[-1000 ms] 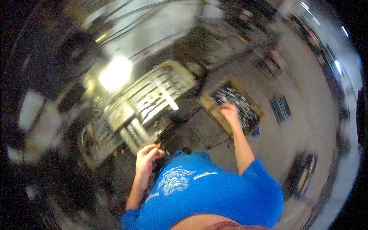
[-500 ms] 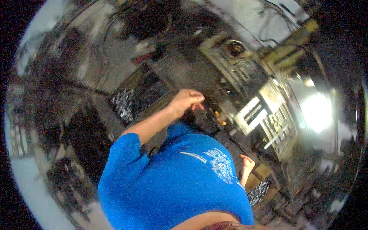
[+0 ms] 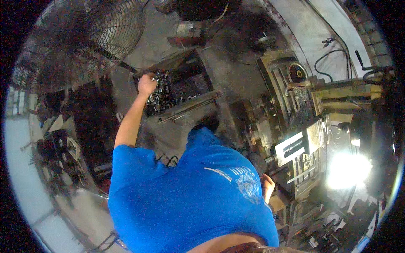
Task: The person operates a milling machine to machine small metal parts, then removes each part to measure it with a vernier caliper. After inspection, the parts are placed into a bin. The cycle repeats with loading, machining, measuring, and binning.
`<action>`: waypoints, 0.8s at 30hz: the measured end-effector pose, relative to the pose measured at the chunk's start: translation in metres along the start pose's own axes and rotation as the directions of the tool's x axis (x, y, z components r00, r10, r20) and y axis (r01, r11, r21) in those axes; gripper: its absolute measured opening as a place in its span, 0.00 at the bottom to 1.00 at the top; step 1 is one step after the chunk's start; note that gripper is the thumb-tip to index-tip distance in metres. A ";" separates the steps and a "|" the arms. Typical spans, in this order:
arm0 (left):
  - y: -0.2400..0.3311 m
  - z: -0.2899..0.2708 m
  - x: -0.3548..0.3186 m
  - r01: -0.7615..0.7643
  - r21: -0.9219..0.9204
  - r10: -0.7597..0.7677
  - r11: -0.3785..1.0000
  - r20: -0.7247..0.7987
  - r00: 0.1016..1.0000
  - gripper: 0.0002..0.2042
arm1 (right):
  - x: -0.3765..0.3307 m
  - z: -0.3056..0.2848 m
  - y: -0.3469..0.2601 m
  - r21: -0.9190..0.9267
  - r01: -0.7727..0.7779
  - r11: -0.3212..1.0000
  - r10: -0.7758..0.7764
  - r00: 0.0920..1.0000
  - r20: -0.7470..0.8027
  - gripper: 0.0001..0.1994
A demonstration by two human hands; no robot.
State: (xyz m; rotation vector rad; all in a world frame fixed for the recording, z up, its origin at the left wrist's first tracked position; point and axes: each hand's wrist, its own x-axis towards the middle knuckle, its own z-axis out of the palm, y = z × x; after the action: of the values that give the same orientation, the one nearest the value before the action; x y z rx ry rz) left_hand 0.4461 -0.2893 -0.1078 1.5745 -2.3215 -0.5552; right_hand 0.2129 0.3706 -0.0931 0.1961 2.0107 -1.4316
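Note:
My left hand (image 3: 147, 85) is stretched out over the near-left part of a dark metal bin (image 3: 192, 102). Its fingers are bent down among small shiny metal parts (image 3: 162, 89) heaped there, closed at the tips. What they pinch, if anything, I cannot make out. My right hand (image 3: 267, 186) hangs low beside my blue shirt, near the machine on the right. Its fingers are curled in, and the inside of the grip is hidden.
A large caged fan (image 3: 114, 33) stands at the far left. On the right is a machine with a slotted table (image 3: 280, 90), a white panel (image 3: 291, 149) and a bright lamp (image 3: 349, 170). A red-based metal unit (image 3: 187, 34) sits on the floor beyond the bin.
My left hand has moved from in front of my body to the left and forward, reaching the metal parts in the bin. My view has turned; my right hand stays low at my side.

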 end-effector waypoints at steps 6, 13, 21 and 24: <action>0.016 -0.009 0.009 -0.029 0.323 0.012 0.946 0.055 0.998 0.16 | -0.008 0.021 -0.037 -0.234 -0.006 0.972 0.017 0.999 0.045 0.18; 0.045 0.040 0.029 -0.241 0.447 0.092 0.862 0.329 0.940 0.11 | -0.008 0.022 -0.036 -0.404 -0.024 0.914 0.034 0.999 0.019 0.16; 0.031 0.082 0.059 -0.415 0.599 0.085 0.685 0.499 0.862 0.06 | -0.009 0.004 -0.013 -0.400 -0.150 0.904 0.101 0.985 -0.140 0.17; 0.033 0.093 0.062 -0.375 0.662 0.022 0.649 0.477 0.879 0.06 | -0.023 0.011 -0.025 -0.467 -0.196 0.863 0.117 0.974 -0.192 0.18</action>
State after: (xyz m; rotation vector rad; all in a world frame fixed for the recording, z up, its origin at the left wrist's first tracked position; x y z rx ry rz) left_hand 0.3555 -0.3216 -0.1737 1.5241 -3.3088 0.1938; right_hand 0.2239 0.3573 -0.0620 0.2527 2.3533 -0.7946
